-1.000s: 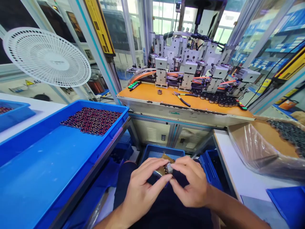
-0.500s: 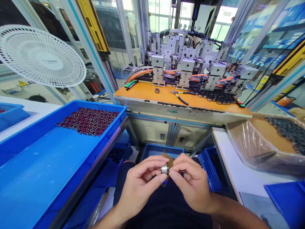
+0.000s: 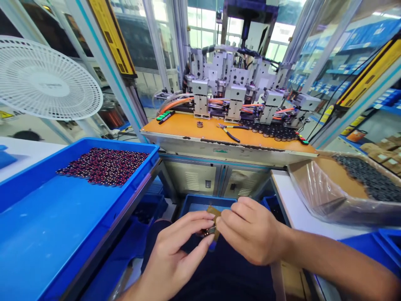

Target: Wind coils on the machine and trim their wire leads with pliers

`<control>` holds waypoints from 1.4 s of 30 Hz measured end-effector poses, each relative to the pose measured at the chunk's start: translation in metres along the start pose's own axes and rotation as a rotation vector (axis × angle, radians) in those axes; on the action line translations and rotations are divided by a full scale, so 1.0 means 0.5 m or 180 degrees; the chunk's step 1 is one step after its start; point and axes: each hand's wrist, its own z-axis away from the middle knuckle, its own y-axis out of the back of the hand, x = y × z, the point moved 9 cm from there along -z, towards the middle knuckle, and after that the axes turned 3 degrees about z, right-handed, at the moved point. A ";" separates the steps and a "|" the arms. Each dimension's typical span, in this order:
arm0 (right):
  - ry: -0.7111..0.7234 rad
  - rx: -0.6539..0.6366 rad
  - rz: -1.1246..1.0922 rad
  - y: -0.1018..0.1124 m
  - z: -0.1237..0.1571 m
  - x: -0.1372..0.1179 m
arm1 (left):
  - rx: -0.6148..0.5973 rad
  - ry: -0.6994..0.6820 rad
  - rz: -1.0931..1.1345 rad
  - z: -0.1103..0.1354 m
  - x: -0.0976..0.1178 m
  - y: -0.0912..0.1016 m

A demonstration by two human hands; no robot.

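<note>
Above my lap, my left hand (image 3: 178,248) pinches a small wound motor stator (image 3: 209,231) between thumb and fingers; copper-coloured wire and a metal ring show on it. My right hand (image 3: 253,232) is closed right beside the stator, its fingertips pressed together at the stator's right side. Whatever those fingertips grip is hidden or too small to name. A brownish piece of card (image 3: 216,214) shows behind the fingers.
A blue tray (image 3: 37,234) with many stators stands to the left. Ahead, an orange worktop (image 3: 181,129) carries pliers (image 3: 230,133), a single stator (image 3: 199,124) and a multi-station machine (image 3: 236,100). To the right is a plastic-lined box (image 3: 328,188) of dark parts.
The stator has turned in my left hand, so its copper side shows more. My right hand has rolled over, the back of it now facing up. The view has shifted slightly.
</note>
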 end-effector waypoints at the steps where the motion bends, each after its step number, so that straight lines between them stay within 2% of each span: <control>1: -0.0331 -0.0113 -0.0351 -0.013 0.000 0.013 | 0.0001 0.0024 0.0058 0.003 -0.001 0.003; 3: -0.1265 -0.0455 -0.1400 -0.051 0.014 0.043 | 0.0031 0.0005 0.0156 0.007 -0.001 0.011; 5: -0.2144 -0.1042 -0.2655 -0.106 0.041 0.054 | 0.0068 -0.0114 0.0231 0.008 0.004 0.020; 7: -0.2474 -0.1604 -0.3495 -0.140 0.049 0.057 | 0.0126 -0.0261 0.0287 0.007 0.009 0.029; 8: -0.2491 -0.1625 -0.3453 -0.141 0.040 0.082 | 0.0170 -0.0318 0.0315 0.005 0.010 0.034; 9: -0.2467 -0.1483 -0.3029 -0.135 0.025 0.129 | 0.0225 -0.0357 0.0346 0.004 0.011 0.040; 11: -0.2418 -0.0905 -0.1494 -0.104 -0.011 0.256 | 0.0322 -0.0327 0.0383 0.003 0.006 0.050; 12: -0.2404 -0.0777 -0.0577 -0.092 -0.026 0.320 | 0.0356 -0.0275 0.0394 0.002 0.002 0.055; 14: -0.2558 -0.0769 -0.0061 -0.112 -0.039 0.435 | 0.0443 -0.0161 0.0405 0.002 -0.005 0.067; 16: -0.2654 -0.0956 0.0156 -0.155 -0.041 0.527 | 0.0593 -0.0083 0.0415 0.002 -0.010 0.082; 19: -0.2767 -0.1396 0.0326 -0.223 -0.024 0.602 | 0.0857 0.0040 0.0506 0.006 -0.022 0.107; 22: -0.2792 -0.1736 0.0477 -0.259 -0.002 0.615 | 0.1021 0.0190 0.0624 0.013 -0.040 0.125; 24: -0.2712 -0.1842 0.0550 -0.261 0.008 0.606 | 0.1108 0.0272 0.0691 0.018 -0.052 0.134; 27: -0.2503 -0.1907 0.0537 -0.240 0.022 0.576 | 0.1207 0.0377 0.0840 0.025 -0.064 0.138; 29: -0.2392 -0.1899 0.0510 -0.219 0.035 0.540 | 0.1235 0.0422 0.0929 0.026 -0.067 0.134; 31: -0.2321 -0.1869 0.0528 -0.199 0.055 0.484 | 0.1255 0.0453 0.0974 0.026 -0.067 0.127; 34: -0.2210 -0.1616 0.0211 -0.185 0.094 0.342 | 0.1217 0.0526 0.1043 0.025 -0.068 0.114; 36: -0.2259 -0.0961 -0.0890 -0.179 0.124 0.222 | 0.1169 0.0585 0.1094 0.025 -0.069 0.105; 39: -0.2435 -0.0550 -0.1921 -0.190 0.183 0.064 | 0.1084 0.0683 0.1151 0.024 -0.070 0.090; 42: -0.2584 -0.0407 -0.2315 -0.190 0.219 -0.032 | 0.0979 0.0728 0.1252 0.022 -0.066 0.074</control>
